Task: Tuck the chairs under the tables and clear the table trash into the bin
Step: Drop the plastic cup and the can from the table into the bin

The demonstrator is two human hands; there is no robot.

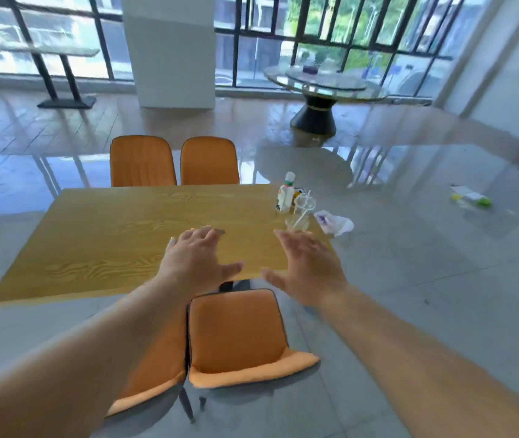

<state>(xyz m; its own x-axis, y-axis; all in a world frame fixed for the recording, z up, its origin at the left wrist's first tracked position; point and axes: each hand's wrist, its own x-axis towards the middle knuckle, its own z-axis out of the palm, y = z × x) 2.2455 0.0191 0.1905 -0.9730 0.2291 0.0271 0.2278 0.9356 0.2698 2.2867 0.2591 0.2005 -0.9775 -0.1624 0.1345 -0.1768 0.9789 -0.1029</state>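
A wooden table (119,241) stands in front of me. Two orange chairs (174,161) sit side by side at its far edge. On the near side are two more: one orange chair (236,330) below my hands and a second chair (153,368) partly hidden by my left forearm. My left hand (196,259) and my right hand (307,267) hover open above the near table edge, fingers spread, holding nothing. At the table's right end stand a white bottle (286,192) and a clear plastic cup (302,211) with a straw, with a crumpled tissue (335,222) beside them.
Litter (471,199) lies on the glossy grey floor at right. A round glass table (327,82) on a black pedestal stands at the back by the windows. A white pillar (172,52) rises behind the table, and a high bar table (52,52) is at the back left.
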